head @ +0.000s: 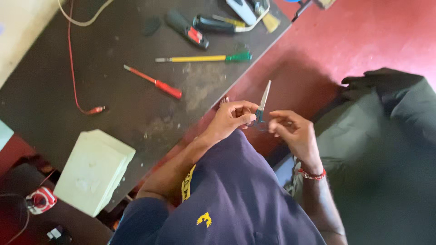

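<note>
My left hand and my right hand meet just past the edge of the dark workbench, above my lap. Between them stands a small tool with a thin metal blade pointing up and a blue-green handle. My left hand's fingers close on its handle. My right hand's fingertips pinch something small beside the handle; I cannot tell what. A red bead bracelet circles my right wrist.
On the bench lie a red screwdriver, a yellow-and-green screwdriver, a black-and-red tool, a red wire with a clip and a pale green box. A dark bag lies on the red floor at right.
</note>
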